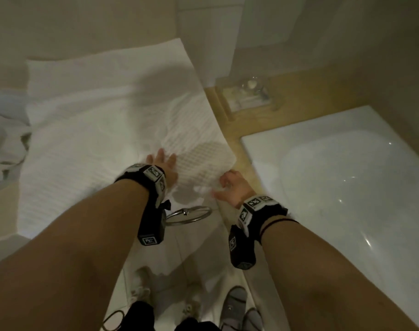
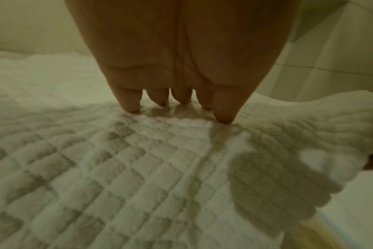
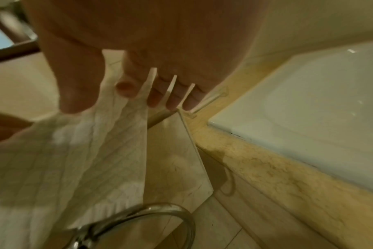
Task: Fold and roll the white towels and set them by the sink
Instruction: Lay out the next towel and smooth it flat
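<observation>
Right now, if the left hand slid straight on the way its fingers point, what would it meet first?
Only more of the white towel: the left hand lies flat on it, fingers pointing toward the back wall. The towel's far edge looks next, then the wall, though depth is unclear.

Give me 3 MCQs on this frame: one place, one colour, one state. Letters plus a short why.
1. Where is the sink relative to the towel?
A. to its right
B. to its left
C. underneath it

2. What colour is the counter between them?
A. black
B. yellowish tan
C. blue

3. What is the right hand doing?
A. hanging idle
B. resting in the basin
C. gripping the towel's near corner

Answers:
1 A, the head view shows the basin right of the spread towel.
2 B, a tan strip borders the sink.
3 C, the right wrist view shows cloth bunched between thumb and fingers, while the left hand presses flat on the towel.
</observation>
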The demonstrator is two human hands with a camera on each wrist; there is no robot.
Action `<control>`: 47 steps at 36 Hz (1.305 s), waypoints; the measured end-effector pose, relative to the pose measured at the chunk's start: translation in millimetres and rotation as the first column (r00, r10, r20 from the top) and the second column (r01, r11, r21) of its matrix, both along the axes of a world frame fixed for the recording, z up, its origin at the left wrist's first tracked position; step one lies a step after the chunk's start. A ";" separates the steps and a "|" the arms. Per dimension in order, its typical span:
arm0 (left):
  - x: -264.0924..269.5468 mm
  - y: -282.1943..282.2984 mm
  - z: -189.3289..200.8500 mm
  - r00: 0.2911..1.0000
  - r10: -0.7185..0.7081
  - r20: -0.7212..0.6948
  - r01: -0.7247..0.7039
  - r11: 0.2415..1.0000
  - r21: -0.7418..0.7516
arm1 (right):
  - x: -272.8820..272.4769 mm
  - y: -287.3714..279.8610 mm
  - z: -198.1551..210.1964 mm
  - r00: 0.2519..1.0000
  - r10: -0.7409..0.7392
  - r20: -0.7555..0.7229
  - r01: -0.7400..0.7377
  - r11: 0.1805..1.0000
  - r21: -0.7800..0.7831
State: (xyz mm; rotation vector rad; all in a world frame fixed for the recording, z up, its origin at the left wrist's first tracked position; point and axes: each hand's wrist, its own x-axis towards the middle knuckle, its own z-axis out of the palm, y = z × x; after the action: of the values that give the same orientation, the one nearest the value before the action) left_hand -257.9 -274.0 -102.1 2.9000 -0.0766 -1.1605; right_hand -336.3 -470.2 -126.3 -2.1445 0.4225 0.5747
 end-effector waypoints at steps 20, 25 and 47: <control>-13.0 32.7 -4.3 0.994 -0.090 0.061 0.093 0.994 -0.060 | 4.6 46.2 18.0 0.962 -0.231 -0.145 0.273 0.823 0.499; -14.4 29.3 0.5 0.992 -0.117 0.045 0.118 0.992 -0.035 | -16.6 15.5 27.2 0.967 -0.072 -0.245 0.109 0.984 0.141; -37.2 109.8 -6.4 0.995 0.036 0.090 -0.038 0.999 0.019 | -22.4 67.7 -24.4 0.833 0.201 -0.516 -0.426 0.828 -0.365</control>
State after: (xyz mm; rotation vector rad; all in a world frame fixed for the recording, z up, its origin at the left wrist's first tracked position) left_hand -295.1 -164.2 -108.5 2.9575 -0.0123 -1.0323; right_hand -358.7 -402.6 -150.7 -2.5615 0.4892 1.3100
